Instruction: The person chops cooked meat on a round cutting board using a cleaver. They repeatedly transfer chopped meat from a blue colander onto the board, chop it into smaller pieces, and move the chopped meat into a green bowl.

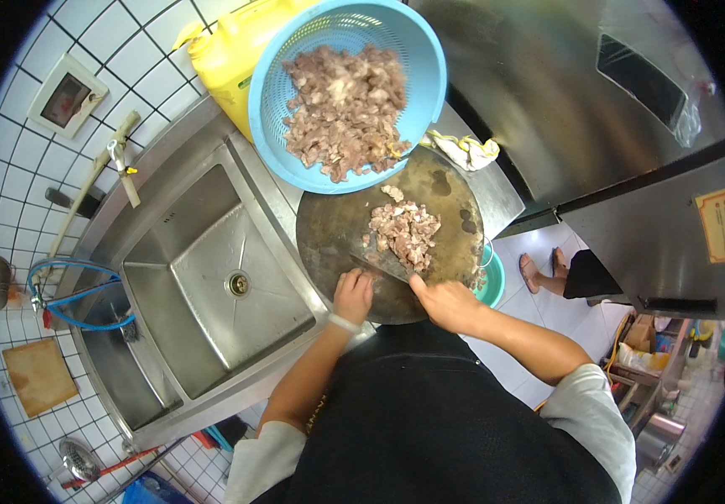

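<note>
Fingers (419,286) on knife (383,268), board (324,223) bare left of meat (408,235), rim (387,320) close

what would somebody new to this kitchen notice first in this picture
Probably the big blue colander of chopped meat at the top, by a yellow jerrycan. Below it, the right hand holds a knife over a round chopping board, near a smaller meat pile. A steel sink stands to the left.

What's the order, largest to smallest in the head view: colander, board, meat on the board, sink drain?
1. Colander and board: too alike to rank; the colander may also be nearer the camera.
2. Meat on the board
3. Sink drain
</note>
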Demonstrator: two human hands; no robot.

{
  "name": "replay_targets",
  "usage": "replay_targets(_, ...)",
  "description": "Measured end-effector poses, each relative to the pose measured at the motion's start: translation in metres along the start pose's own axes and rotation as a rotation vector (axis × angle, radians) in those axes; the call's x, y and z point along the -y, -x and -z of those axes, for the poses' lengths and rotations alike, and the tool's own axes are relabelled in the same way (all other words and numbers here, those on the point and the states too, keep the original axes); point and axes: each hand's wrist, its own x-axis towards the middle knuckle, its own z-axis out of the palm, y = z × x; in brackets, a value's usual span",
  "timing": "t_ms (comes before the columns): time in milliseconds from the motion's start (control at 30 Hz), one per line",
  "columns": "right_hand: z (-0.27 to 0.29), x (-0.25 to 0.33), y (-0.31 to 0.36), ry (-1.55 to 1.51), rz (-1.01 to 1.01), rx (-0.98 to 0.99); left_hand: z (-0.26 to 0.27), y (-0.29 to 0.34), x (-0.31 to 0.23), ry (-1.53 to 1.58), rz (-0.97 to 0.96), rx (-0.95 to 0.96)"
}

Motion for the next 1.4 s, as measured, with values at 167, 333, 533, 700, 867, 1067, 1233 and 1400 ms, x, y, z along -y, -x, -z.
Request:
replay_targets(167,-0.047,0.011,-0.053,-0.076,0.005,-0.146,-0.006,0.004,0.004,-0.016,-0.015,0.054)
replay_targets(333,-0.018,-0.004,-0.055,-0.034,0.030,-0.214,0.003,0.013,0.004,0.092,0.053,-0.064)
replay_targets(533,-0.012,0.000,0.013,0.031,0.016,-0.095,-0.001,0.009,0.002,0.039,0.033,-0.053)
replay_targets(700,-0.048,0.016,-0.055,-0.066,0.011,-0.161,-0.004,0.008,0.000,-0.018,0.009,-0.009)
replay_targets(867,-0.017,-0.006,-0.039,-0.019,0.019,-0.109,0.007,0.010,0.002,0.100,0.009,-0.047)
replay_targets(1067,-0.038,0.008,-0.006,-0.068,0.074,-0.124,0.001,0.010,0.002,0.039,-0.049,-0.045)
replay_targets(1233,-0.038,0.005,-0.059,-0.071,0.040,-0.122,0.008,0.009,-0.002,0.103,-0.025,-0.077)
replay_targets(1400,-0.010,0.000,0.002,0.020,0.062,-0.016,0.001,0.014,0.005,0.079,-0.022,-0.098)
